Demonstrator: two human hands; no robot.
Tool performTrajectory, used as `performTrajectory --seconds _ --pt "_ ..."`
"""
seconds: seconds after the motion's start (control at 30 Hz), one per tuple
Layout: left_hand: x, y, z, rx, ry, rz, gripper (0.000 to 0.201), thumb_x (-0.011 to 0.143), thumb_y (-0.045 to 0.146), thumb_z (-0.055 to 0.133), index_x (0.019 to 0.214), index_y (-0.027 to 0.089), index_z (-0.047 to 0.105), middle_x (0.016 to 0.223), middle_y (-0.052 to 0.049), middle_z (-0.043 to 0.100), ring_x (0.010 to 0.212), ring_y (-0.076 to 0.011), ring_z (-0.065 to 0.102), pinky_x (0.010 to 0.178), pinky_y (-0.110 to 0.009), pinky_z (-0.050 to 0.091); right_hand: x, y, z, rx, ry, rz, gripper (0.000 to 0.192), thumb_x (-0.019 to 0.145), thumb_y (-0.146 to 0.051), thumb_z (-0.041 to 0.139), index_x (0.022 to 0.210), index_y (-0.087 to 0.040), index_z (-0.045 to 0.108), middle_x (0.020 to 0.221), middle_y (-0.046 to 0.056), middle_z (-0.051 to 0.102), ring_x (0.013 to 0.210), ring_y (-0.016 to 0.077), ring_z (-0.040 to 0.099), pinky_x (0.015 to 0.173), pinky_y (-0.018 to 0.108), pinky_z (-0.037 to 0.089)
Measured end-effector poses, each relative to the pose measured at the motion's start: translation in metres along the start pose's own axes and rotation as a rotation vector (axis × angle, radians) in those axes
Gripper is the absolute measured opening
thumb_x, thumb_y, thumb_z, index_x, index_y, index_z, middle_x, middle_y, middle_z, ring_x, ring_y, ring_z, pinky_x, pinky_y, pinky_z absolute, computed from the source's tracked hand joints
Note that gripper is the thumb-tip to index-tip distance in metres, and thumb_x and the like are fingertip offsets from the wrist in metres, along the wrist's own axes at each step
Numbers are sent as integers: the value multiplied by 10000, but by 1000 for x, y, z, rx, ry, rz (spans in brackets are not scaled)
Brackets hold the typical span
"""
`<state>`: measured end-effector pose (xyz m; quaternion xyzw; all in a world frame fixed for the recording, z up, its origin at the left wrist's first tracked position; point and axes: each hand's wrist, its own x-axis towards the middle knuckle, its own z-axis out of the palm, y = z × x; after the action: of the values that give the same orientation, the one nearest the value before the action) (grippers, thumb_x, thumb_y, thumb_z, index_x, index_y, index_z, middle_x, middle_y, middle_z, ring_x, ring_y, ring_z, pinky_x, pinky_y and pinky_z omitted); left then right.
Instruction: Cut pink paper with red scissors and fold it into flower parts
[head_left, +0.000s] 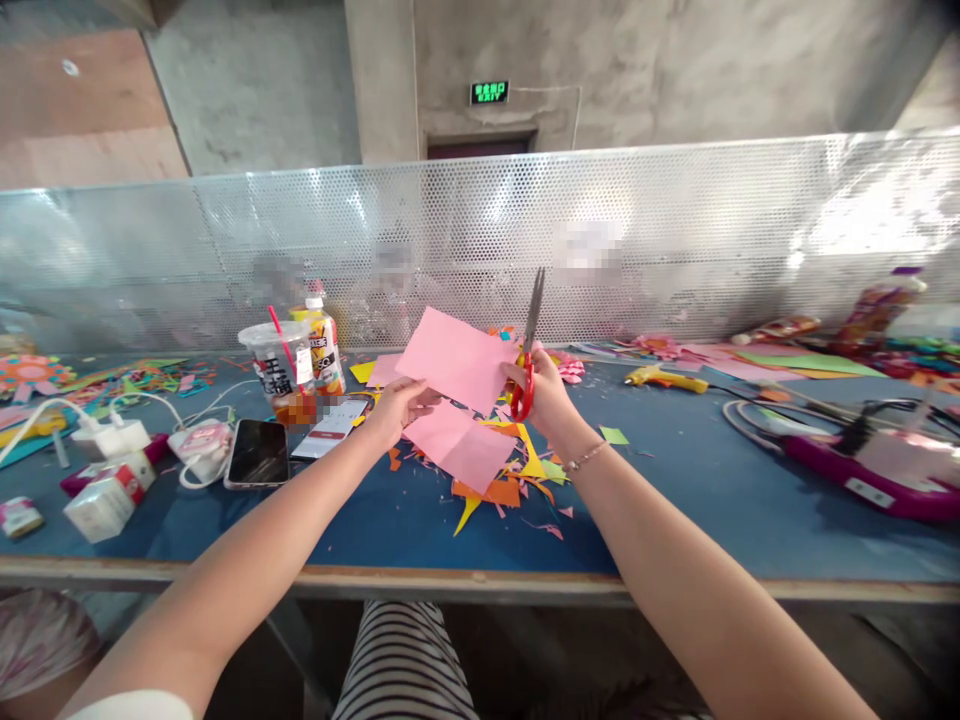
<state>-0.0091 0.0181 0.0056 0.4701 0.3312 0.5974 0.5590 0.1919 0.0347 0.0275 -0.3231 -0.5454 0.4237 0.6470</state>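
Note:
My left hand [400, 405] holds a pink sheet of paper [456, 358] up above the blue table [675, 500]. A second pink piece [461, 445] hangs or lies just below it. My right hand [546, 392] grips red-handled scissors [528, 340], blades pointing up, right at the sheet's right edge. Orange, yellow and green paper scraps [499, 490] lie on the table beneath both hands.
Left of my hands stand a plastic cup with a red straw [279, 365], a bottle [324, 345], two phones [259, 452], chargers and small boxes [105, 500]. A yellow glue gun [664, 378] and a purple device [862, 455] lie right. A perforated metal screen [675, 230] backs the table.

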Motion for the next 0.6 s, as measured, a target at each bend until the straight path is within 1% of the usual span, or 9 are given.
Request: performTrajectory --seconds 0.1,0.2,0.23,0.3,0.37,0.47,0.53,0.6 --pt "0 8 -3 -28 47 44 318 586 379 638 773 133 562 652 -56 636 605 -169 613 573 -290 482 0 -6 -7 -47 -41 -9 266 597 -280 614 700 -218 377 554 -72 424 441 60 426 416 196 366" --pt "-2 19 -7 51 84 136 337 578 412 633 782 149 574 667 -29 624 573 -159 591 524 -287 474 -2 -10 -12 -91 -110 16 265 598 -290 624 681 -215 384 527 -68 441 417 61 420 388 198 335" --pt "-3 23 -8 104 78 128 326 574 407 639 775 157 581 640 -17 613 544 -152 576 492 -277 463 -3 -10 -13 -98 -135 28 263 598 -293 626 674 -214 388 520 -64 450 411 65 422 382 200 329" --pt "-5 27 -9 231 -1 120 288 569 355 661 775 159 609 639 -16 610 557 -151 566 480 -256 447 -2 -9 -15 -105 -181 52 256 603 -302 626 655 -212 393 497 -57 456 399 73 419 373 207 315" --pt "-6 28 -9 367 -39 185 219 536 292 695 664 131 622 601 -19 593 538 -129 538 465 -222 417 -1 -8 -16 -100 -216 88 252 605 -314 624 623 -208 395 472 -52 448 392 79 410 370 214 304" --pt "-5 23 -7 478 -37 254 194 530 275 701 572 111 606 561 -17 567 507 -108 505 447 -208 394 0 -7 -17 -12 -246 195 275 600 -318 628 584 -203 379 456 -55 409 391 74 379 374 209 285" --pt "-3 20 -7 473 7 254 214 544 295 691 615 112 604 577 -16 567 511 -111 515 446 -213 411 0 -9 -18 98 -293 232 267 620 -329 612 591 -203 378 457 -62 368 392 64 338 377 199 264" --pt "0 17 -8 429 56 227 255 564 320 677 705 123 598 624 -17 578 520 -119 536 446 -230 443 -2 -12 -18 166 -372 229 250 660 -365 572 602 -203 391 458 -63 329 393 62 294 382 198 249"
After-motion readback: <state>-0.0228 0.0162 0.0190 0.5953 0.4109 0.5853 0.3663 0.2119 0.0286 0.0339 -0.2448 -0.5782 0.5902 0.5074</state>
